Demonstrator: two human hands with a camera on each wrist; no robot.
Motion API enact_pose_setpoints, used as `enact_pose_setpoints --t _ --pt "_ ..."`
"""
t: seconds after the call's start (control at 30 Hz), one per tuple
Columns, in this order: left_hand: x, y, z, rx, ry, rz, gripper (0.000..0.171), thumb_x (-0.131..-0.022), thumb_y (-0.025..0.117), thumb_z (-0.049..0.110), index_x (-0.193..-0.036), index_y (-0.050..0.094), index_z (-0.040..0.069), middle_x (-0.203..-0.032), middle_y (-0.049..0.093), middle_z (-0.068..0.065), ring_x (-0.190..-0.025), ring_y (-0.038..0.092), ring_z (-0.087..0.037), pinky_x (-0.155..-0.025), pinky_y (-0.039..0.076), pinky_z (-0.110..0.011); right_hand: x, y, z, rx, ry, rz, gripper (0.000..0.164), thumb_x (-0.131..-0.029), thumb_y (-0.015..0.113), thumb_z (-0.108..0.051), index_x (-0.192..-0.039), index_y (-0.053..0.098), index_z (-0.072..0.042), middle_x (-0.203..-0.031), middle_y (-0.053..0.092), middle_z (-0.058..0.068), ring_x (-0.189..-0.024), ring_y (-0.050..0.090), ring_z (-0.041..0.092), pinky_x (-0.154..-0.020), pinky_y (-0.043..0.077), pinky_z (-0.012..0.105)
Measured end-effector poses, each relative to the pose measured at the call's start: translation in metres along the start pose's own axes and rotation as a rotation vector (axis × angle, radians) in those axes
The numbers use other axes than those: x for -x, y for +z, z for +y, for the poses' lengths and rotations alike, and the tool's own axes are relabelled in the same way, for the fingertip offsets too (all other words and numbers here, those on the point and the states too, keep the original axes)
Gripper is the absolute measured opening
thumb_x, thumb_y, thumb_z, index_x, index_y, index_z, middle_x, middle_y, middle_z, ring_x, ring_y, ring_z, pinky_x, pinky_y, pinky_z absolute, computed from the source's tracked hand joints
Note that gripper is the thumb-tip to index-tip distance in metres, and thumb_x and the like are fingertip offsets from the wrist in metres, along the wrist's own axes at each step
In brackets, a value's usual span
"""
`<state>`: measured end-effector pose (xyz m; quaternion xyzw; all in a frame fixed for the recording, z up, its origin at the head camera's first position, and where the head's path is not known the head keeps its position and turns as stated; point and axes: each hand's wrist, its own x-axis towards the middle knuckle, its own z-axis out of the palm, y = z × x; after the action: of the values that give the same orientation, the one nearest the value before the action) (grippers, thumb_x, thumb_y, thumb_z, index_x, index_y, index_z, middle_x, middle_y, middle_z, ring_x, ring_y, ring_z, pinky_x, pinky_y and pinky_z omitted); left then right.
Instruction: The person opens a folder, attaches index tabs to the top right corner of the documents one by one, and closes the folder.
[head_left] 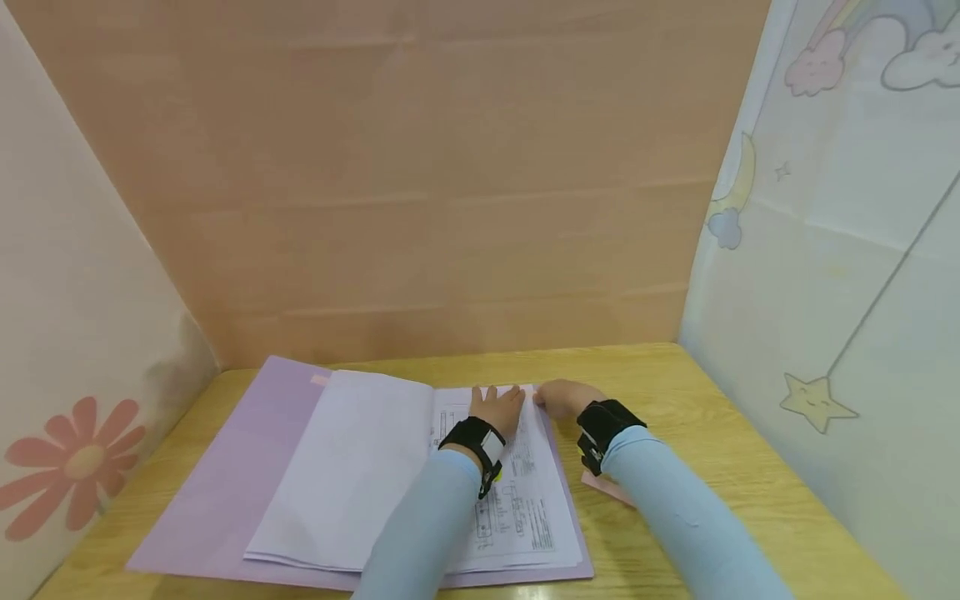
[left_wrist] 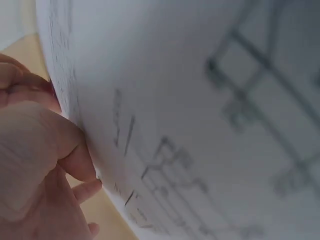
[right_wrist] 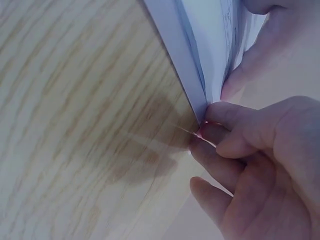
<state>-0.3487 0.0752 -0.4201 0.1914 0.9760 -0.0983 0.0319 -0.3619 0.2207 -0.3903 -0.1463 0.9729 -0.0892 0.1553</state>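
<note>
A lilac folder (head_left: 217,467) lies open on the wood-look table, with a white blank sheet (head_left: 352,467) turned to its left side. On its right side lies a stack of printed sheets (head_left: 525,517) with line diagrams. My left hand (head_left: 498,410) rests on the upper part of these sheets, fingers spread, tips near their top edge. At the folder's top right corner, my right hand (head_left: 566,398) has curled fingers pinching the edge of the sheets. In the right wrist view its index finger and thumb (right_wrist: 232,145) close in at that corner, partly hiding it.
A pink strip (head_left: 607,487) lies on the table (head_left: 660,375) beside my right forearm. A small pink tab (head_left: 320,380) is on the folder's left cover. Patterned walls close in the left and right sides, and a brown panel (head_left: 450,208) stands behind.
</note>
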Motion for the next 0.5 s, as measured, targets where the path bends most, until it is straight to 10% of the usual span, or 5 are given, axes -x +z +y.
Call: enact_pose_setpoints --t 0.5 --pt "0.007 -0.006 -0.015 0.046 -0.001 -0.027 0.047 -0.105 0.039 0.021 -0.149 0.034 0.034 -0.155 0.032 0.015 -0.139 0.035 -0.029 -0.113 0.017 -0.057 -0.008 -0.003 -0.011 0.001 -0.003 -0.008 0.028 -0.102 0.046 -0.012 -0.119 0.065 -0.003 -0.113 0.064 0.013 -0.093 0.055 0.025 -0.084 0.042 0.036"
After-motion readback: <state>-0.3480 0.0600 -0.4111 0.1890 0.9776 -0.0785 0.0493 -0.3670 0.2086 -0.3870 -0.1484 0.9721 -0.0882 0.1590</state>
